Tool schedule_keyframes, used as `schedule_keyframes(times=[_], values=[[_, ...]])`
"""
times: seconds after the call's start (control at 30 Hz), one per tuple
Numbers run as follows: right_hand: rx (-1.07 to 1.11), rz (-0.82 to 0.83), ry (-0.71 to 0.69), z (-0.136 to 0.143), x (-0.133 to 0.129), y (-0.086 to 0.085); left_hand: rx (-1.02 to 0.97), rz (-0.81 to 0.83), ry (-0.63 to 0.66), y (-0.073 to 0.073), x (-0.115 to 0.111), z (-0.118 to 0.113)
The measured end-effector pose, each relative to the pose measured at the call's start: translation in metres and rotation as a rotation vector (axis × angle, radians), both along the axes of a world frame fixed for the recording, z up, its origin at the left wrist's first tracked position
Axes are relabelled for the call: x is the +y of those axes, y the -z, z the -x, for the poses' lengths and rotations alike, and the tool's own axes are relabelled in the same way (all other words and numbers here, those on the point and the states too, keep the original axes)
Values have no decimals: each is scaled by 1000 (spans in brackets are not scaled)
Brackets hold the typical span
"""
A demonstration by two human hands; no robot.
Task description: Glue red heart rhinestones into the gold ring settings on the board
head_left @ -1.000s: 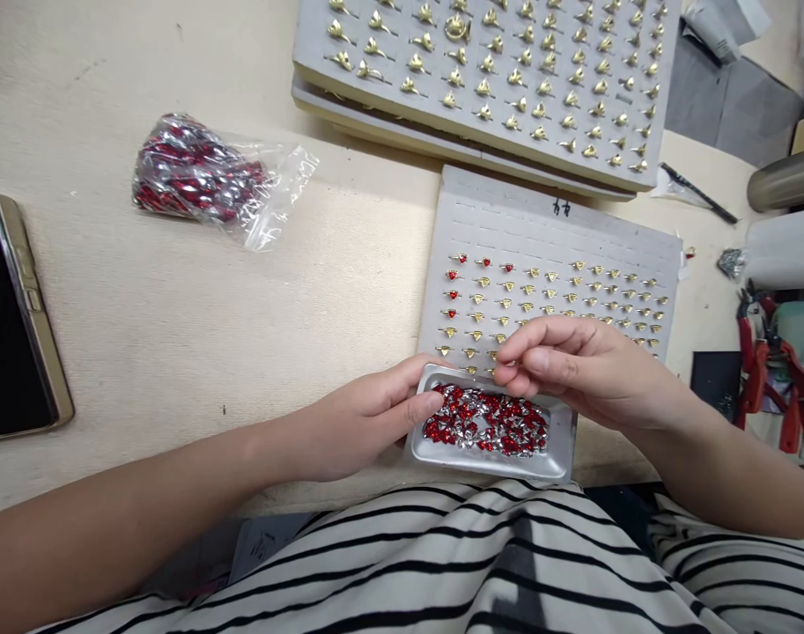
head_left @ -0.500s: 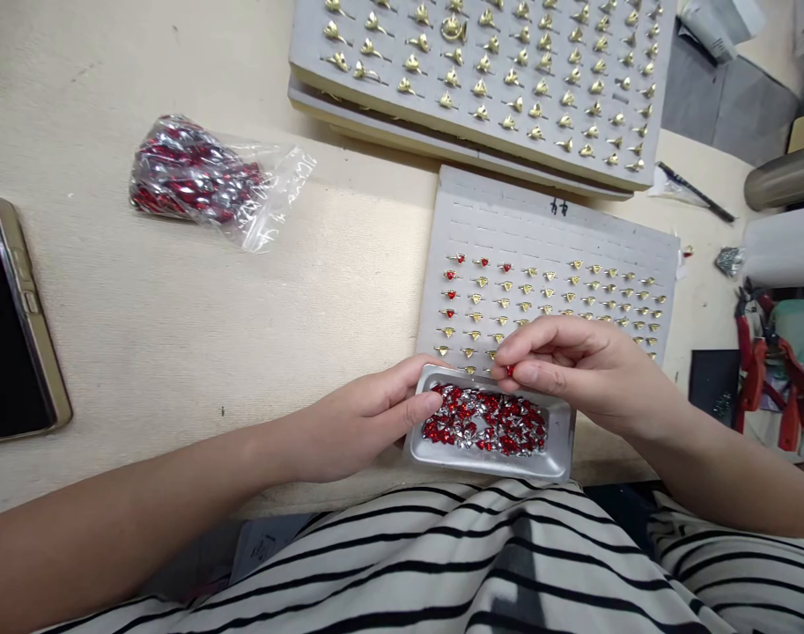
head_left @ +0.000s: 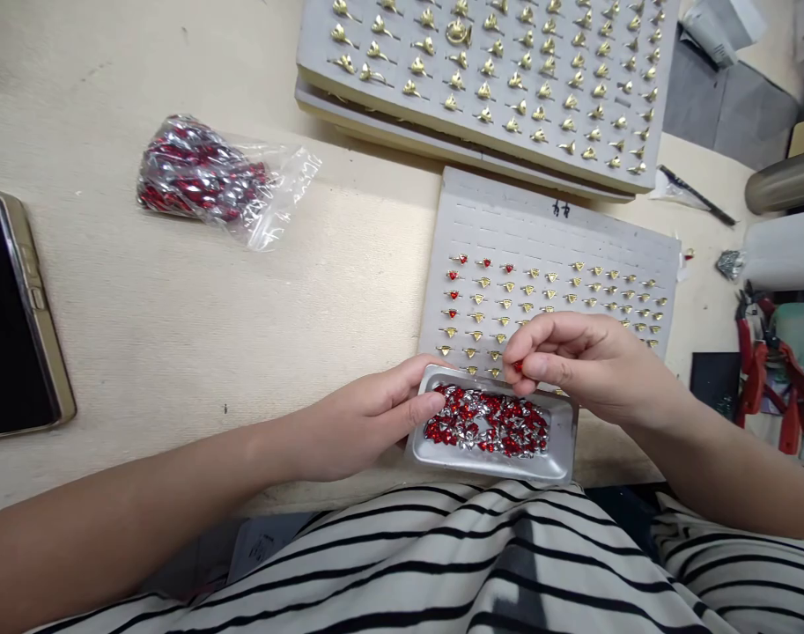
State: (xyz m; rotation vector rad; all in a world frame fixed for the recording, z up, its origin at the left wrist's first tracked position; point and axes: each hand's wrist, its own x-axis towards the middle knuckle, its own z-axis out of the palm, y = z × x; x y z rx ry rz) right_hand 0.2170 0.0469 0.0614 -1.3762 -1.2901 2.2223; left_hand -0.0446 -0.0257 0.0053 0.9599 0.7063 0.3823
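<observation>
My left hand (head_left: 381, 411) grips the left end of a metal tray (head_left: 560, 449), its thumb over the rim. Red and silver stones (head_left: 487, 423) lie loose inside the tray. Above the tray's right part, my right hand (head_left: 573, 361) pinches a small red stone (head_left: 519, 365) between thumb and fingers. Just beyond the tray lies a grey foam board (head_left: 500, 211) with rows of gold rings (head_left: 505, 304). Several rings at its left and upper left hold red stones (head_left: 453, 295). My right hand hides part of the lower rows.
A larger stacked foam board (head_left: 388, 79) full of gold rings stands at the back. On the left are a clear bag of red stones (head_left: 203, 167) and a phone (head_left: 11, 326). Red-handled pliers (head_left: 755, 379) and a black pen (head_left: 696, 194) lie on the right.
My right hand has shifted slightly to the right with the red stone still in its fingers. My left hand still holds the tray. The whole view has shifted slightly.
</observation>
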Motion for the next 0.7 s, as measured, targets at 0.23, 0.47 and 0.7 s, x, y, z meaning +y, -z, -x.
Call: schedule_keyframes(times=[0.23, 0.47, 0.7], values=[[-12, -47, -24, -2, 2, 4, 1, -11, -10, -2, 1, 0], [-213, -376, -55, 4, 14, -2, 29, 18, 32, -4, 1, 0], [-550, -887, -229, 5, 38, 7, 38, -13, 113, -7, 3, 0]])
